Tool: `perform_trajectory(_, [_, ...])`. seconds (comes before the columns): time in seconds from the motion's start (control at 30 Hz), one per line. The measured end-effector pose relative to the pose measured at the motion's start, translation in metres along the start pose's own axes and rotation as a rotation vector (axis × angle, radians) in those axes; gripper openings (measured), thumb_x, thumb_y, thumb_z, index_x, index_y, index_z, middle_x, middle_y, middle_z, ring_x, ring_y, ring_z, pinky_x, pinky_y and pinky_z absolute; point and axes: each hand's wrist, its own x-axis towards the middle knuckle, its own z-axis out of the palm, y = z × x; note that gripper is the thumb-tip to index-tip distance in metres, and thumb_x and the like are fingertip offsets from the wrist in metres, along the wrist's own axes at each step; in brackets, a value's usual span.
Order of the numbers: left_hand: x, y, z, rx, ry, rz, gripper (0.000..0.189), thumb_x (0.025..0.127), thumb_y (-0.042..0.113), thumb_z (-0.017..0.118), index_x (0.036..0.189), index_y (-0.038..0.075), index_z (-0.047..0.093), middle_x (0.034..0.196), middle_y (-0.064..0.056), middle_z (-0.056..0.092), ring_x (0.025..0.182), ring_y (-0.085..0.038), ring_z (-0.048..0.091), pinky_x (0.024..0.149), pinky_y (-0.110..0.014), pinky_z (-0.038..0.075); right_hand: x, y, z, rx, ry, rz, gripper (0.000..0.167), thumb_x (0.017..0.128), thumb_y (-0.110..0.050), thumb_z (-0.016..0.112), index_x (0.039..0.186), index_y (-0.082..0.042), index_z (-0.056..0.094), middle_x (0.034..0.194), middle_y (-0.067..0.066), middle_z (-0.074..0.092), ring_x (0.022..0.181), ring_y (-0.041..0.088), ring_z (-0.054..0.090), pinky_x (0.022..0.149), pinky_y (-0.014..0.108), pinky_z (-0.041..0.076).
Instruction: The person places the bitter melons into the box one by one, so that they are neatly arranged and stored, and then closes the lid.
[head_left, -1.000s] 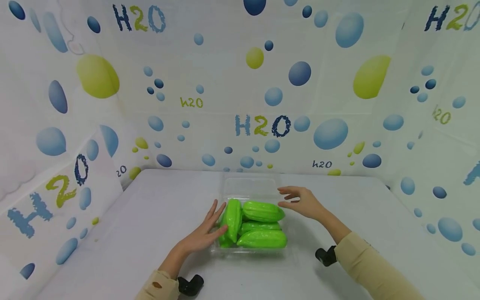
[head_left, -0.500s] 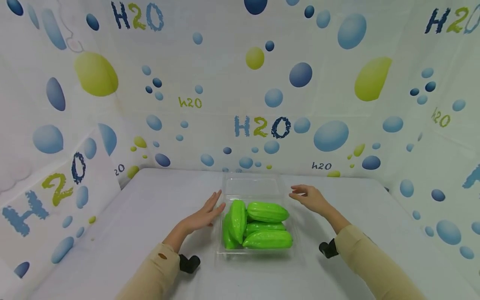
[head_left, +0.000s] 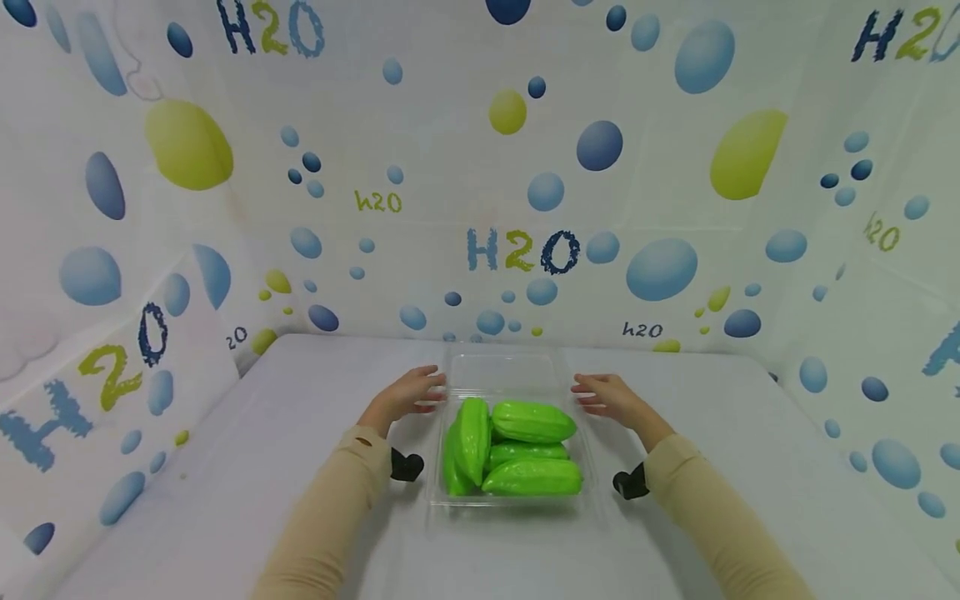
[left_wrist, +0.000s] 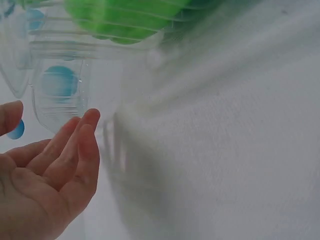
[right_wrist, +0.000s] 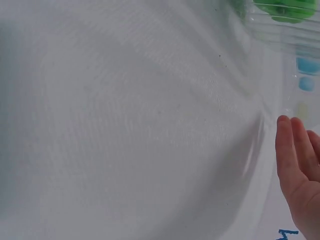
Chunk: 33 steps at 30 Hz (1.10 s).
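A clear plastic clamshell box (head_left: 517, 502) stands on the table with its lid (head_left: 504, 372) folded back at the far side. Several bright green, ridged fruits (head_left: 532, 477), like star fruit, fill it; two lie lengthwise at the left, the others crosswise at the right. My left hand (head_left: 407, 393) is at the lid's left edge, fingers extended towards it. On the opposite side, my right hand (head_left: 613, 400) reaches in with nearly straight fingers. Both hands hold nothing. Whether the fingertips touch the clear plastic, I cannot tell.
A white cloth-covered table (head_left: 322, 400) surrounds the box. Behind it hangs a white curtain (head_left: 450, 150) printed with blue and green drops and lettering. Black wrist mounts (head_left: 407, 465) stick out below both hands.
My left hand has left the fruits at the left of the box and moved back beside the lid. The right hand first shifted slightly right, then back towards the lid.
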Motion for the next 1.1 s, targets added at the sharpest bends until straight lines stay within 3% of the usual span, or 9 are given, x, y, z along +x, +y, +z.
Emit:
perform_trajectory(0.23, [0.01,-0.001,0.005,-0.018,0.035,-0.023,0.047,0.098,0.015,0.04,0.142,0.002,0.028,0.135,-0.02,0.041,0.113,-0.029,0.05,0.085,-0.035,0.045,0.002,0.001,0.002,0.095,0.014,0.006,0.052,0.097,-0.025,0.046,0.135,0.009,0.035,0.13,0.024,0.046,0.096,0.015,0.057,0.087,0.031,0.046])
perform_trajectory(0.4, [0.011,0.001,0.007,-0.037,0.059,0.005,0.048,0.099,0.016,0.039,0.144,0.006,0.027,0.139,-0.019,0.037,0.116,-0.031,0.048,0.086,-0.038,0.044,0.003,0.0,0.003,0.162,0.072,-0.006,0.046,0.096,-0.015,0.049,0.133,0.009,0.038,0.125,0.022,0.051,0.091,0.013,0.06,0.081,0.026,0.048])
perform_trajectory(0.53, [0.012,0.003,0.009,-0.058,0.095,0.057,0.048,0.098,0.013,0.042,0.144,0.012,0.028,0.141,-0.018,0.035,0.122,-0.033,0.042,0.092,-0.044,0.041,0.003,-0.001,0.002,0.161,0.129,-0.046,0.045,0.093,-0.011,0.054,0.131,0.009,0.042,0.124,0.021,0.052,0.093,0.016,0.06,0.086,0.029,0.047])
perform_trajectory(0.77, [0.006,0.003,0.011,-0.06,0.2,0.225,0.047,0.091,0.002,0.051,0.136,0.011,0.039,0.138,-0.02,0.036,0.123,-0.035,0.039,0.096,-0.051,0.035,-0.003,0.001,-0.001,0.126,0.177,-0.117,0.042,0.091,-0.011,0.058,0.128,0.005,0.046,0.125,0.021,0.051,0.102,0.021,0.057,0.093,0.037,0.042])
perform_trajectory(0.93, [0.0,0.003,0.009,-0.031,0.253,0.374,0.04,0.085,-0.004,0.058,0.123,0.006,0.049,0.129,-0.017,0.044,0.122,-0.036,0.039,0.094,-0.048,0.039,-0.012,-0.001,-0.005,0.097,0.171,-0.164,0.037,0.088,-0.011,0.061,0.12,0.004,0.05,0.121,0.02,0.054,0.096,0.016,0.058,0.092,0.041,0.042])
perform_trajectory(1.1, [-0.012,0.003,0.004,0.08,0.273,0.52,0.024,0.083,-0.002,0.062,0.106,0.002,0.057,0.122,-0.015,0.049,0.118,-0.035,0.043,0.09,-0.047,0.042,-0.02,-0.003,-0.014,0.037,0.136,-0.211,0.024,0.085,-0.013,0.066,0.105,-0.001,0.06,0.107,0.012,0.062,0.089,0.012,0.059,0.088,0.039,0.046])
